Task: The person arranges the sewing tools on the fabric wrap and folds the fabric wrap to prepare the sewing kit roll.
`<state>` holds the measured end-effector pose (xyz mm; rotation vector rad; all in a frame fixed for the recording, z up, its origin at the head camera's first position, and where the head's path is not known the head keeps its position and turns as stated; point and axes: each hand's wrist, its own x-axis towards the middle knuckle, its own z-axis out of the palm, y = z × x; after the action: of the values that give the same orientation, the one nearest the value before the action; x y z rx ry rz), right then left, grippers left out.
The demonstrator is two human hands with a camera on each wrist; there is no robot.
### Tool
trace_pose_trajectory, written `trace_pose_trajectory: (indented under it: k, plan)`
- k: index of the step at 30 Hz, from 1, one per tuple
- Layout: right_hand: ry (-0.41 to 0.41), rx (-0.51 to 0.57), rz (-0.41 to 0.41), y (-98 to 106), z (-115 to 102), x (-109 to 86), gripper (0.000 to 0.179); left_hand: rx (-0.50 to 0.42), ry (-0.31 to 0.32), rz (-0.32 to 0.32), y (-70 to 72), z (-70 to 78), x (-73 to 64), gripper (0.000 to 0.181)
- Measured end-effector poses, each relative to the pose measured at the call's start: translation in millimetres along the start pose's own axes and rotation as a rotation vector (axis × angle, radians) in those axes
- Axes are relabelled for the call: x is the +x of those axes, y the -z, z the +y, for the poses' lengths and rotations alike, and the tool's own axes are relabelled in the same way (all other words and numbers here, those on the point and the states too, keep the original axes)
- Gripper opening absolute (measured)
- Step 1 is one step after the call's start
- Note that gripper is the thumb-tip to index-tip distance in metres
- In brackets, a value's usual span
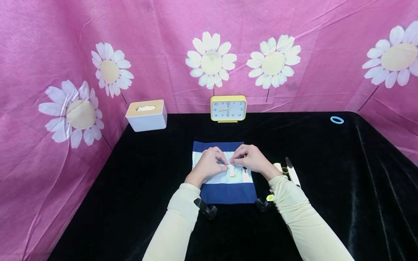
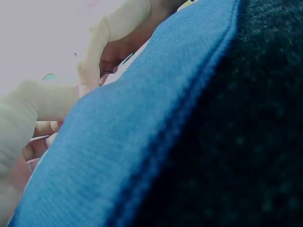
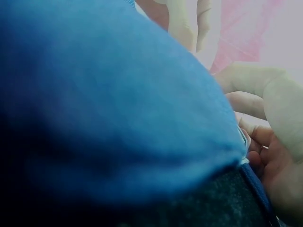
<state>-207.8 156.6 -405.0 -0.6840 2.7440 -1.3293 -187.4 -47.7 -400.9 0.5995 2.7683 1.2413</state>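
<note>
A cloth [image 1: 228,194] with dark blue bands at both ends and a pale middle lies in front of me. My left hand [image 1: 210,163] and right hand [image 1: 251,157] meet over its pale part. Just below the fingertips sits a small white strip [image 1: 232,171]. The right thumb and fingers pinch at its upper end. The left thumb and index finger come close to it from the other side; what lies between their tips is too small to tell. In both wrist views a raised blue part of the cloth [image 2: 118,113] partly hides the fingertips.
Beside the right forearm lie a white-handled tool with a dark tip [image 1: 293,174] and a small olive ring or roll [image 1: 285,170]. A tissue box [image 1: 147,121] and a yellow clock [image 1: 228,108] stand at the back; a blue ring [image 1: 337,120] lies far right.
</note>
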Motion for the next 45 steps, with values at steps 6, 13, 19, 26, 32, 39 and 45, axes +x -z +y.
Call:
trace_pose_trajectory:
  k: [6, 13, 19, 26, 32, 39, 45]
  plan:
    - [0.004, -0.018, -0.008, 1, -2, -0.8, 0.005, -0.007, 0.018, -0.021, 1.8, 0.6, -0.6, 0.004]
    - [0.0, -0.047, 0.018, 1, -2, 0.2, 0.006, 0.025, 0.033, -0.057, 11.3, 1.6, -2.0, 0.004]
    - [-0.053, -0.017, 0.045, 2, -2, 0.9, 0.008, 0.038, 0.008, -0.093, 26.0, -3.7, -3.9, 0.004]
    - [-0.09, 0.019, 0.08, 12, -3, 1.4, 0.013, 0.043, 0.03, -0.144, 38.4, -6.7, -7.0, 0.006]
    - [-0.146, 0.019, 0.145, 34, -5, -1.3, 0.02, 0.041, 0.031, -0.134, 39.2, -9.1, -7.4, 0.008]
    - [-0.209, 0.079, 0.201, 74, -1, -18.3, 0.029, 0.039, 0.004, -0.109, 34.6, -11.2, -7.5, 0.009]
    - [-0.2, 0.123, 0.269, 102, 14, -41.7, 0.033, 0.015, -0.013, -0.076, 33.8, -12.5, -9.1, 0.01]
